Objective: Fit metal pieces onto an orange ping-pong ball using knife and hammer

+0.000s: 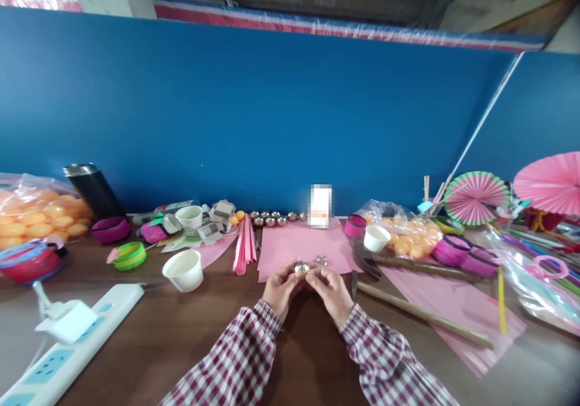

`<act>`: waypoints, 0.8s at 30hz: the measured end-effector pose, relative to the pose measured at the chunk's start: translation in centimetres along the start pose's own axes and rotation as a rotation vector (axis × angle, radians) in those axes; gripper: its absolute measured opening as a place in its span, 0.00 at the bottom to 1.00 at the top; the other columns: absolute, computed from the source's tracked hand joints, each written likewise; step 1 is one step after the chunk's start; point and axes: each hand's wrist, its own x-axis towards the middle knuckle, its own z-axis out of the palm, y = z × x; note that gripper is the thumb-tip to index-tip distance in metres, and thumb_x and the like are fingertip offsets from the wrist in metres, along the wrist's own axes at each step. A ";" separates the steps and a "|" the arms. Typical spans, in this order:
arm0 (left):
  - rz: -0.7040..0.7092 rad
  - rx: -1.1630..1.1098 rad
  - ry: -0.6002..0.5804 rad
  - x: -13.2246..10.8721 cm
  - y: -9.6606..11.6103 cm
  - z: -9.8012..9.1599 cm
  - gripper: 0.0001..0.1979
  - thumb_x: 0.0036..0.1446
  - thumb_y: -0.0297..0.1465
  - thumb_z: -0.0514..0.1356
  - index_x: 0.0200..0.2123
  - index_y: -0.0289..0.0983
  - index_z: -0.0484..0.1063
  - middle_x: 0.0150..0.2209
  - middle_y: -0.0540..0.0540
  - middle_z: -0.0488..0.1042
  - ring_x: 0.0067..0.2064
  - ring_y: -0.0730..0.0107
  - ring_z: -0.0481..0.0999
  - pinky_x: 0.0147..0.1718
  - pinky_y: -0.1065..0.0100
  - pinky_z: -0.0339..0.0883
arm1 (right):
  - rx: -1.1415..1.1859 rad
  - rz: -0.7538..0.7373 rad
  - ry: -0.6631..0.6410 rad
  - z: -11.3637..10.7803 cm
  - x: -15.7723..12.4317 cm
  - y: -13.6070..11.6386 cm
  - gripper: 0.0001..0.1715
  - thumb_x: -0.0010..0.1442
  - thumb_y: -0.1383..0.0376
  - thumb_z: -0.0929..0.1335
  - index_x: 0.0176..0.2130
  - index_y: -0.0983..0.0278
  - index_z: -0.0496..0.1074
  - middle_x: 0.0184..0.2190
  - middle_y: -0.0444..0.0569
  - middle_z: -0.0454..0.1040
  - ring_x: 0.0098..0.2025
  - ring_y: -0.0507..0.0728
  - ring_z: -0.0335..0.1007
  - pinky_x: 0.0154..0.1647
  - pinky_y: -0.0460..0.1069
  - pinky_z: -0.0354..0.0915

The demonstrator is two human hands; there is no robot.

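Note:
My left hand (pixel 280 288) and my right hand (pixel 329 289) meet over the brown table, near the front edge of a pink paper sheet (pixel 296 243). Both pinch a small shiny silver piece (pixel 301 267) between their fingertips. A second small silver piece (pixel 321 260) lies on the pink sheet just behind my right hand. A row of silver half-shells (pixel 272 218) stands at the back by the blue wall. My sleeves are red-and-white checked.
A hammer (pixel 417 312) lies right of my hands on more pink paper. White paper cups (pixel 185 269) (pixel 376 237), bags of orange balls (pixel 36 212) (pixel 399 237), a power strip (pixel 72 339), a black flask (pixel 93 190), folded pink paper (pixel 244 246) and pink fans (pixel 475 196) crowd the table.

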 end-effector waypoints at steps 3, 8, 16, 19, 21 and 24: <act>-0.009 -0.004 -0.001 0.0 0.0 0.0 0.24 0.38 0.28 0.65 0.43 0.34 0.69 0.33 0.43 0.76 0.36 0.67 0.74 0.44 0.62 0.62 | 0.006 0.021 0.001 0.0 0.0 -0.1 0.15 0.50 0.56 0.66 0.24 0.65 0.69 0.38 0.49 0.71 0.37 0.55 0.66 0.37 0.48 0.63; -0.010 -0.008 0.014 -0.1 0.1 0.1 0.23 0.37 0.28 0.66 0.42 0.34 0.70 0.37 0.43 0.76 0.38 0.66 0.73 0.45 0.61 0.62 | 0.044 0.052 -0.007 0.1 0.0 -0.3 0.13 0.48 0.57 0.67 0.23 0.65 0.68 0.37 0.48 0.71 0.32 0.53 0.66 0.33 0.46 0.63; 0.031 0.021 0.017 -0.2 0.0 0.1 0.23 0.38 0.28 0.65 0.43 0.33 0.70 0.39 0.42 0.75 0.41 0.63 0.72 0.47 0.59 0.60 | 0.145 0.103 -0.023 0.0 0.1 0.0 0.12 0.47 0.59 0.68 0.23 0.66 0.68 0.32 0.46 0.72 0.29 0.51 0.66 0.31 0.46 0.63; 0.034 0.032 0.036 -0.2 -0.1 0.2 0.23 0.38 0.28 0.65 0.42 0.34 0.70 0.39 0.43 0.75 0.42 0.63 0.72 0.47 0.60 0.60 | 0.163 0.130 0.016 0.0 0.1 0.3 0.13 0.45 0.58 0.69 0.27 0.65 0.69 0.29 0.46 0.73 0.30 0.54 0.68 0.33 0.48 0.65; 0.032 0.030 0.055 -0.2 0.0 0.3 0.21 0.38 0.27 0.65 0.41 0.34 0.71 0.39 0.43 0.75 0.41 0.64 0.72 0.47 0.60 0.60 | 0.206 0.146 0.046 0.0 0.0 0.6 0.17 0.43 0.58 0.70 0.34 0.63 0.68 0.34 0.47 0.73 0.36 0.56 0.69 0.36 0.50 0.66; 0.030 0.025 0.063 -0.3 0.0 0.4 0.20 0.38 0.27 0.65 0.39 0.35 0.72 0.39 0.44 0.75 0.41 0.65 0.72 0.47 0.60 0.61 | 0.245 0.167 0.064 0.1 0.0 0.7 0.25 0.43 0.59 0.71 0.42 0.61 0.66 0.41 0.49 0.72 0.43 0.59 0.67 0.40 0.53 0.66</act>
